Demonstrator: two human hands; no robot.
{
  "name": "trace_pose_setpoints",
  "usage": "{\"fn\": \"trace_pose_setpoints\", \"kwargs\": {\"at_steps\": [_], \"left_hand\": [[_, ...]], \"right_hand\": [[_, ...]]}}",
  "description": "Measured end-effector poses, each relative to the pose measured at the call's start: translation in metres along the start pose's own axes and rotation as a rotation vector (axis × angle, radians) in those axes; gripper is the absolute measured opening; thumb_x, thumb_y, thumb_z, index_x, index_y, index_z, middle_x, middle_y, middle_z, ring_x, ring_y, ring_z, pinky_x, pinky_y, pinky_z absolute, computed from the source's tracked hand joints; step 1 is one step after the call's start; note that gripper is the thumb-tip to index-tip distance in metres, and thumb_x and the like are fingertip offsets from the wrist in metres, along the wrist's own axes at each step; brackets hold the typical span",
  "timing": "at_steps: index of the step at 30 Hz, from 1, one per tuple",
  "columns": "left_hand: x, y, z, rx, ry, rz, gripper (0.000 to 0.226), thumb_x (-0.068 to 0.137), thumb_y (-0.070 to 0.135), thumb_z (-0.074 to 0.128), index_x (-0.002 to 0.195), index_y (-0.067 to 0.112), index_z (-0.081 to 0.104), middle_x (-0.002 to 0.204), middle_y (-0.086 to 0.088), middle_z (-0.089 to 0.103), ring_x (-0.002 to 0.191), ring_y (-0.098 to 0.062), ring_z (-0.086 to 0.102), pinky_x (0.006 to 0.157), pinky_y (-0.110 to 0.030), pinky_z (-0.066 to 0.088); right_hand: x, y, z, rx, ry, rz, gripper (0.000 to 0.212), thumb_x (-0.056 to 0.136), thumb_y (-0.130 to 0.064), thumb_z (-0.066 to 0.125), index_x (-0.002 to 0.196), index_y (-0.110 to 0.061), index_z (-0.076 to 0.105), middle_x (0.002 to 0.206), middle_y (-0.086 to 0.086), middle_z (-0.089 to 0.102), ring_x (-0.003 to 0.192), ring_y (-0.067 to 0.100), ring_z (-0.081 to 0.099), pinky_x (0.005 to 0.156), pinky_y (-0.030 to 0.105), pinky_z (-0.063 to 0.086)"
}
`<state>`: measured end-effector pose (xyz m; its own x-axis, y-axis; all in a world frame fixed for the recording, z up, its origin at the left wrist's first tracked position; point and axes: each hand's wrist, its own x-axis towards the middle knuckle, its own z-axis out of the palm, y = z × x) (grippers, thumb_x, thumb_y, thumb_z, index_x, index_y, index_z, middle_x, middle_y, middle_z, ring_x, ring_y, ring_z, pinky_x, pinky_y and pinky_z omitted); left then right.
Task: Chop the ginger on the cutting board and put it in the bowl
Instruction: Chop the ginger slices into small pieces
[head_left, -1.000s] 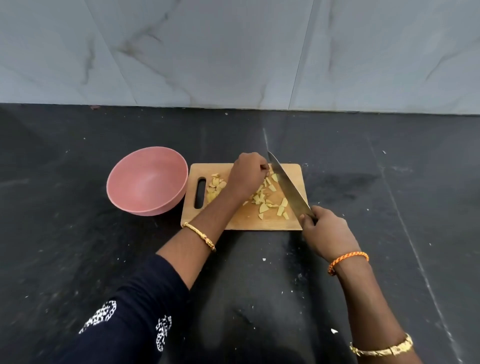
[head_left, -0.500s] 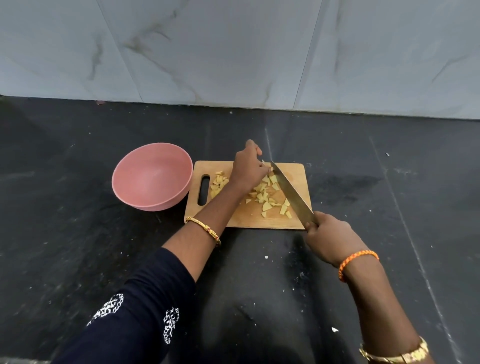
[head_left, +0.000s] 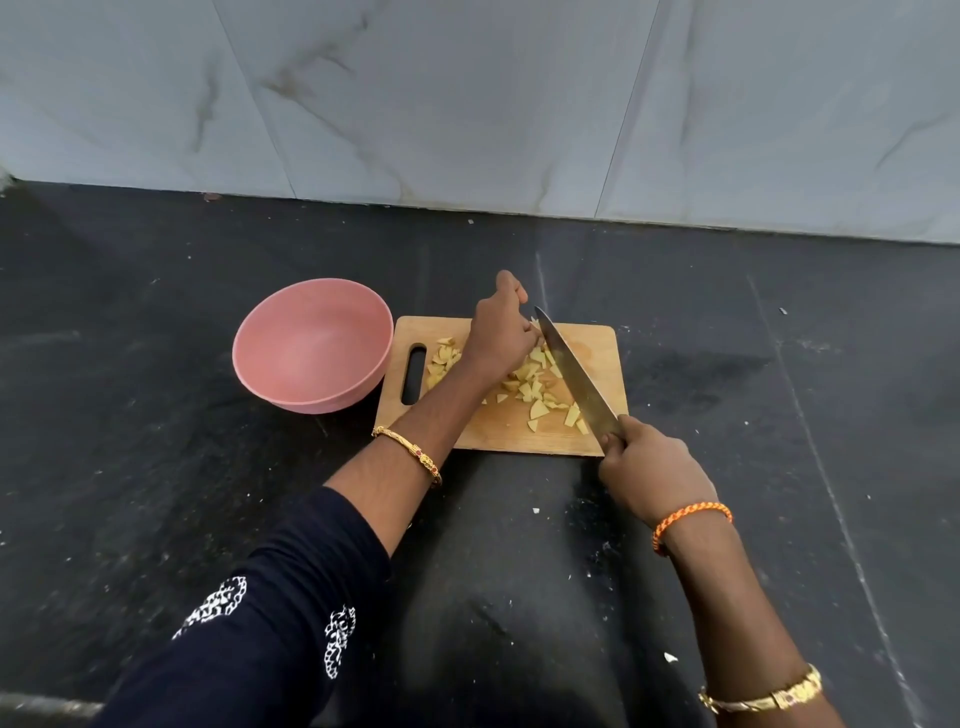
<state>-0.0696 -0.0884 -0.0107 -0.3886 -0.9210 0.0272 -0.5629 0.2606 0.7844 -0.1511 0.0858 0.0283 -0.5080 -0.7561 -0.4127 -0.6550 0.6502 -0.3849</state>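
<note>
The left hand (head_left: 500, 338), fingers curled over a piece of ginger hidden beneath them, has crept toward the upper edge of the wooden cutting board (head_left: 597, 358), one finger lifted. The right hand (head_left: 652, 470) wraps its fingers around the handle of the chef's knife (head_left: 576, 382); its blade now lies flatter among the ginger pieces (head_left: 537, 387) at centre frame than a second ago. Chopping appears nearly finished; the pink bowl (head_left: 311, 345), left of the board on the black worktop (head_left: 156, 467), holds nothing yet.
</note>
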Motion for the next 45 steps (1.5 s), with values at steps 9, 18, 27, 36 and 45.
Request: {"fn": "trace_pose_setpoints", "kwargs": {"at_steps": [9, 18, 27, 36, 45], "left_hand": [[0.005, -0.003, -0.015, -0.023, 0.023, -0.079, 0.039, 0.076, 0.006, 0.074, 0.097, 0.015, 0.043, 0.093, -0.009, 0.064, 0.075, -0.014, 0.064, 0.059, -0.016, 0.049], [-0.027, -0.017, -0.046, -0.121, 0.149, -0.063, 0.009, 0.092, 0.012, 0.055, 0.099, 0.012, 0.061, 0.09, 0.002, 0.069, 0.083, -0.007, 0.065, 0.067, -0.014, 0.048], [-0.11, -0.034, -0.017, -0.333, 0.646, -0.005, 0.022, 0.098, 0.008, 0.035, 0.106, 0.012, 0.055, 0.109, 0.003, 0.064, 0.104, -0.005, 0.058, 0.089, -0.024, 0.047], [-0.119, -0.051, -0.01, -0.281, 0.62, -0.135, 0.035, 0.099, 0.012, 0.034, 0.132, 0.006, 0.046, 0.135, -0.004, 0.051, 0.124, -0.011, 0.045, 0.107, -0.027, 0.036], [-0.082, -0.054, -0.025, -0.043, 0.282, -0.026, 0.049, 0.101, 0.032, 0.03, 0.143, 0.007, 0.03, 0.148, -0.009, 0.035, 0.138, -0.018, 0.03, 0.111, -0.024, 0.021]], "right_hand": [[-0.006, -0.001, -0.025, -0.092, -0.126, 0.02, 0.031, 0.097, -0.019, 0.041, 0.126, -0.021, 0.054, 0.103, 0.006, 0.061, 0.091, 0.024, 0.059, 0.086, 0.035, 0.051], [-0.022, 0.023, -0.012, 0.082, 0.092, 0.074, 0.017, 0.098, -0.027, 0.04, 0.093, -0.016, 0.052, 0.075, 0.007, 0.056, 0.075, 0.03, 0.058, 0.068, 0.036, 0.048], [-0.026, 0.004, 0.006, -0.158, 0.138, 0.01, 0.026, 0.1, -0.028, 0.033, 0.121, -0.024, 0.047, 0.097, 0.011, 0.063, 0.088, 0.033, 0.062, 0.068, 0.034, 0.045], [-0.052, 0.005, 0.02, -0.171, 0.143, -0.068, 0.038, 0.101, -0.024, 0.032, 0.138, -0.03, 0.036, 0.099, 0.008, 0.061, 0.09, 0.028, 0.062, 0.072, 0.036, 0.052], [-0.065, 0.009, 0.012, -0.014, 0.185, 0.042, 0.043, 0.098, -0.026, 0.038, 0.139, -0.038, 0.041, 0.112, 0.013, 0.064, 0.101, 0.035, 0.061, 0.074, 0.036, 0.046]]}}
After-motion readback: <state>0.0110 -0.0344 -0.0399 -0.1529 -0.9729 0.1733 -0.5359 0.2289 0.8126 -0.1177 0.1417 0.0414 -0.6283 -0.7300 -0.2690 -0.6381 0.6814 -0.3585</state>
